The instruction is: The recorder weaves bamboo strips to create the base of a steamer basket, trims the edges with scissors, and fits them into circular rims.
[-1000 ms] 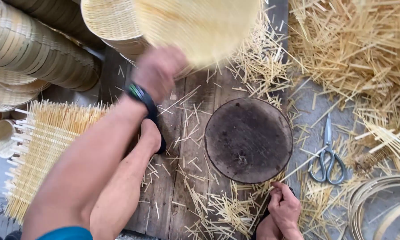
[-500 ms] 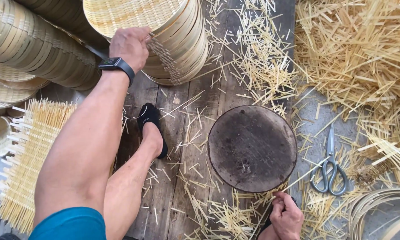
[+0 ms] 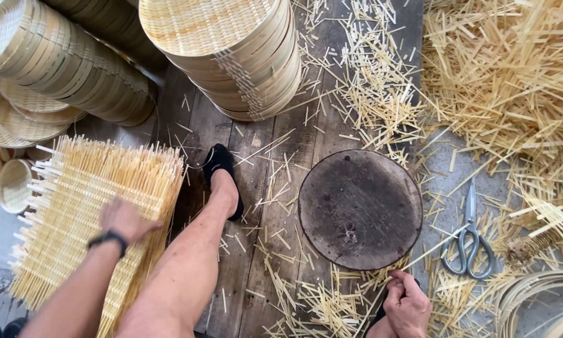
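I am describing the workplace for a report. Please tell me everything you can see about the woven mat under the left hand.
The woven mat is a flat, roughly rectangular sheet of pale yellow strips, bamboo by the look of it, interlaced in an open weave. Loose strip ends stick out along its left and top edges. It lies on the floor at the left, seemingly on top of similar sheets, beside the person's leg. The left hand rests on it, blurred.

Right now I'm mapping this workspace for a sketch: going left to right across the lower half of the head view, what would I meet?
Square woven bamboo mat under the left hand → bare leg in a black shoe → round dark wooden board → right hand → grey metal scissors.
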